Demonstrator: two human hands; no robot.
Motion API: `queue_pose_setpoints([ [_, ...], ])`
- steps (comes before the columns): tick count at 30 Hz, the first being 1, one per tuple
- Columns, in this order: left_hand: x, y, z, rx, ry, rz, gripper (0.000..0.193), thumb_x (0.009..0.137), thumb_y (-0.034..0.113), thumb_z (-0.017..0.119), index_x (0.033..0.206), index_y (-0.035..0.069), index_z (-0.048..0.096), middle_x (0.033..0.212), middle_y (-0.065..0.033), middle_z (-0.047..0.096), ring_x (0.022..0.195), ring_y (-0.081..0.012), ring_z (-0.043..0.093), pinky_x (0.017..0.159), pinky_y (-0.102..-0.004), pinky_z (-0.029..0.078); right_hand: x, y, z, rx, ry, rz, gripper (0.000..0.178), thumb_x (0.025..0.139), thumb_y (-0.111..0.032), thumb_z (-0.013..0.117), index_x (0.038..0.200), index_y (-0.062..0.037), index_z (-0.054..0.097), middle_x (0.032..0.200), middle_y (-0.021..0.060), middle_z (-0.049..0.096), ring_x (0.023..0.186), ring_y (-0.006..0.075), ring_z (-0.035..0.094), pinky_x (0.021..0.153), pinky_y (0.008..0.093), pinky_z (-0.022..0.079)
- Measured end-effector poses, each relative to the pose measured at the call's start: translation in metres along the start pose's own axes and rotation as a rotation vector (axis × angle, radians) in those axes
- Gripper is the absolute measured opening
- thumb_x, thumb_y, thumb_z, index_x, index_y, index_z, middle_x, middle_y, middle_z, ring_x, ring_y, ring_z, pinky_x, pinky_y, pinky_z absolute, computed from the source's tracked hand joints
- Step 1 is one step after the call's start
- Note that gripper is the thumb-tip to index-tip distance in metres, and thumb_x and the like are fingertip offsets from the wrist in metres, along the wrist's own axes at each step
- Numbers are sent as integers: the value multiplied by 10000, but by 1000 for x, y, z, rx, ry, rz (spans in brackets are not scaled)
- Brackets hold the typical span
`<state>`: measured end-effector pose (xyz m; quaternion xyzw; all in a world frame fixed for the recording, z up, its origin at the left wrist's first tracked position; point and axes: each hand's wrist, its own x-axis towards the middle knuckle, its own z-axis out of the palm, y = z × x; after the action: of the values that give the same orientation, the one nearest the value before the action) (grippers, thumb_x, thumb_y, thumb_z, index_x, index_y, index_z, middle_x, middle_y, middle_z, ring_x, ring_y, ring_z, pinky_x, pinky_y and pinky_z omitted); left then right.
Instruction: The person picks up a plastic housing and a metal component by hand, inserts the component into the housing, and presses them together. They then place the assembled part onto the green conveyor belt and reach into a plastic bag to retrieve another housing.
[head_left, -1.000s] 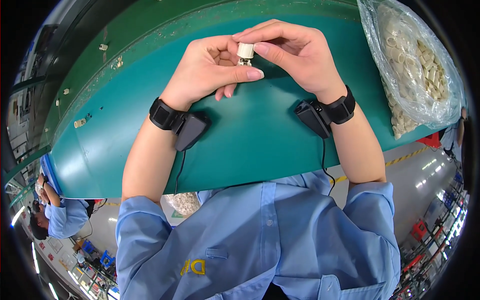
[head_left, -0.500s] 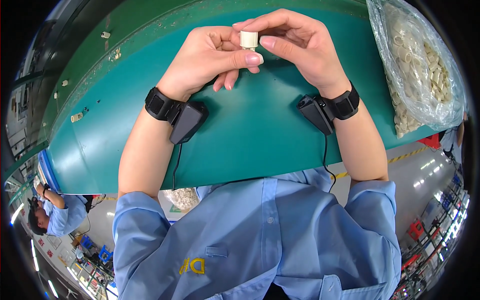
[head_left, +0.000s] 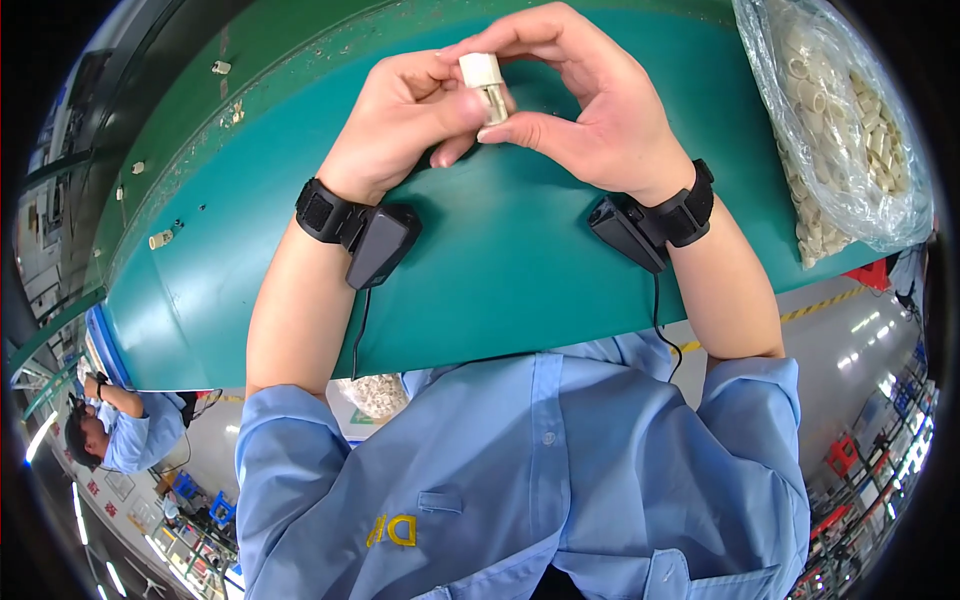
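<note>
Above the far part of the green work surface, both hands meet around a small cream plastic fitting (head_left: pixel 481 69). It has a wide ribbed ring at the top and a narrower body below, and it leans slightly. My left hand (head_left: pixel 405 120) grips it from the left, with a thumb, blurred by motion, across the body. From the other side my right hand (head_left: pixel 600 110) pinches it: the thumb touches the lower end while the bent index finger reaches over behind the ring. Fingers hide part of the fitting. Each wrist wears a black strapped device with a cable.
At the right lies a see-through plastic bag (head_left: pixel 840 130) full of cream ring-shaped parts. A loose cream fitting (head_left: pixel 160 240) rests on the green surface (head_left: pixel 500 270) at the left, and several small pieces lie farther back. A co-worker (head_left: pixel 140 430) sits at the lower left.
The fitting has shifted slightly left and tilted, showing more of its narrower body. My right thumb has moved from beside the ring down to the lower end. My left thumb has drawn back leftward.
</note>
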<state>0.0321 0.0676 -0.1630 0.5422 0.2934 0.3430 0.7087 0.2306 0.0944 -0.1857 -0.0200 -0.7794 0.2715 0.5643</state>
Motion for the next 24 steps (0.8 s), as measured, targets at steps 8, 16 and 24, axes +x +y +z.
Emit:
queue_pose_setpoints([
  [8,0,-4,-4,-43,-13,20,371,1008,300,540,1075,-44,661,740,-44,649,523,-84,556,471,-212,430,11,-21,-2,-420,-86,26,422,762,-22,751,1147,0,580,1220,193,578,1107,325,572,932,366,474],
  [16,-2,-1,-1,-22,-9,46,371,1005,300,544,1090,-46,650,749,-64,651,559,-97,595,475,-216,444,13,-23,-4,-509,-136,-1,391,775,-19,717,1138,1,574,1314,216,504,1157,377,508,935,388,457],
  [24,11,44,11,242,30,-187,316,853,39,701,1144,-49,612,802,-48,669,599,-79,614,479,-192,451,15,-45,-27,-307,-100,262,340,756,-15,746,1072,-40,622,1331,136,557,1151,315,566,955,394,486],
])
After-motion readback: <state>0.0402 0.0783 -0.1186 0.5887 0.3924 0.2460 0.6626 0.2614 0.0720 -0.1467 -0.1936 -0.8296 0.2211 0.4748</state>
